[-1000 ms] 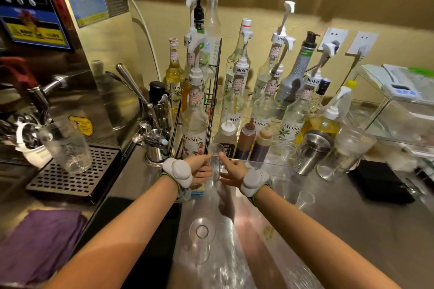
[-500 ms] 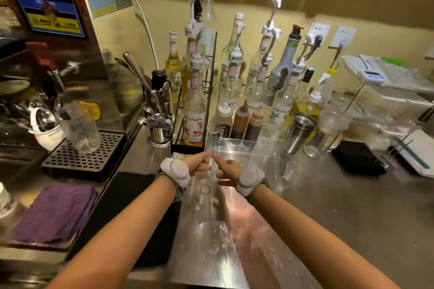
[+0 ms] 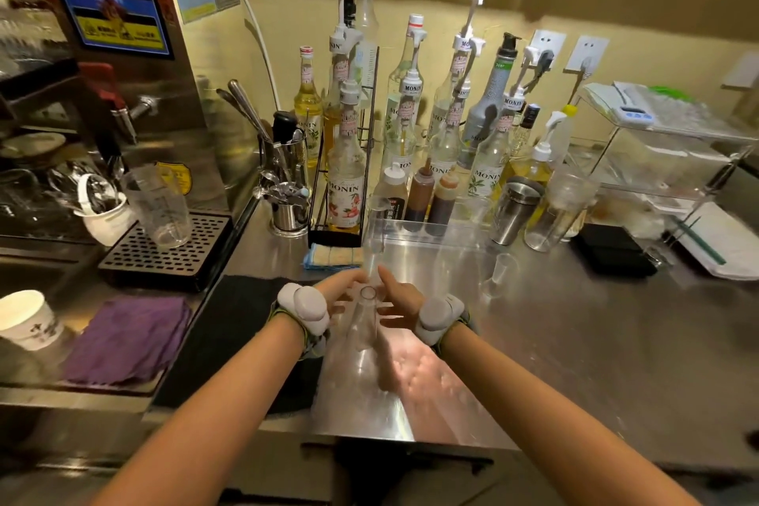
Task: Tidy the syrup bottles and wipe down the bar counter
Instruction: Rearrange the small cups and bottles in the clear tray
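A clear empty glass bottle point(image 3: 365, 325) is between my hands, its round mouth turned up toward me. My left hand point(image 3: 341, 292) holds it from the left and my right hand point(image 3: 400, 298) from the right, fingers curled around the glass. Both hands are above the steel bar counter point(image 3: 575, 341). Several Monin syrup bottles point(image 3: 445, 127) with pumps stand in rows at the back wall. One more syrup bottle stands in a black wire rack point(image 3: 347, 185). A purple cloth point(image 3: 127, 337) lies folded at the left, and a blue-and-yellow cloth point(image 3: 332, 257) lies just beyond my hands.
A hot-water machine point(image 3: 123, 12) with a drip tray fills the left. A steel utensil holder point(image 3: 287, 193) stands beside the rack. A small shot glass point(image 3: 499, 273), a steel cup point(image 3: 515, 209) and a tall glass point(image 3: 558, 209) stand right of my hands. A paper cup point(image 3: 24, 316) stands far left.
Both hands have drawn back from the bottle row toward me, bringing the clear bottle along. The view has pulled back and tilted down.
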